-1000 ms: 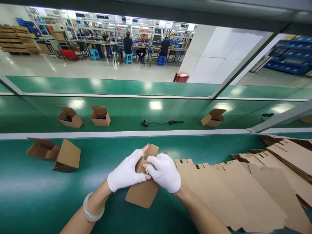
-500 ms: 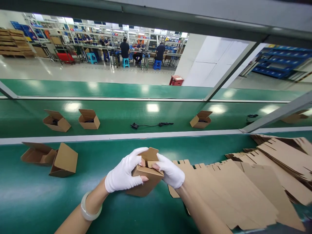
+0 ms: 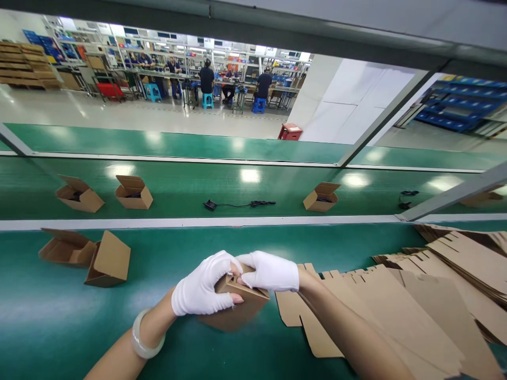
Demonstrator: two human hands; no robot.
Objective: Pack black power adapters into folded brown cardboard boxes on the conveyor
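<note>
My left hand (image 3: 202, 282) and my right hand (image 3: 269, 272), both in white fingerless gloves, hold a small brown cardboard box (image 3: 237, 311) between them above the green conveyor belt (image 3: 119, 327). Their fingers press on its top flaps, and much of the top is hidden. My right forearm passes over a spread of flat die-cut cardboard blanks (image 3: 380, 311). A pale bangle (image 3: 147, 335) circles my left wrist.
Two open cardboard boxes (image 3: 106, 259) stand left on this belt. Several more boxes (image 3: 132, 192) and a black cable with a plug (image 3: 237, 204) lie on a farther green belt. Beyond, people (image 3: 206, 79) sit at workbenches, with shelving and pallets.
My right hand has moved up and left over the box top, and the raised flap now lies folded down under my fingers. The view has shifted slightly.
</note>
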